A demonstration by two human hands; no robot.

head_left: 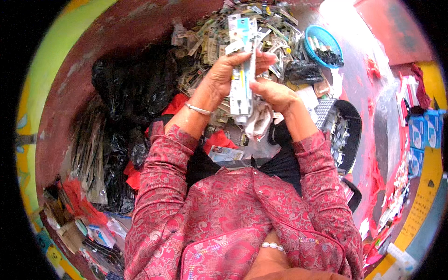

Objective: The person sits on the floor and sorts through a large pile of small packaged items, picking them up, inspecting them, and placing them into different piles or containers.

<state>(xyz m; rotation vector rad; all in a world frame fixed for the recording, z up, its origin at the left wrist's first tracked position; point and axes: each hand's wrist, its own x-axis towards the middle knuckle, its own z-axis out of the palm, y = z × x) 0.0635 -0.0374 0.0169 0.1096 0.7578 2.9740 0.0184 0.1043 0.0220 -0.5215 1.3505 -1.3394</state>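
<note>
A bundle of long, slim printed packets [241, 95], white with blue and yellow parts, stands lengthwise between my hands. Around its upper half my left hand [224, 74] is closed, the thumb in front and fingertips showing past the far side. My right hand [278, 95] grips the bundle's right edge lower down, its thumb against the packets and its other fingers mostly hidden. Beyond them spreads a large heap of similar slim packets [205, 44]. Just below the bundle lies a crumpled whitish wrapper or cloth [259, 122].
A blue plastic basket [310, 35] with packets and black plastic stands right of the heap. Black bags [135, 79] lie at the left. At right is an open black case [357, 135] with small items; blue boxes [416, 133] stand farther right. A card [225, 153] lies by my lap.
</note>
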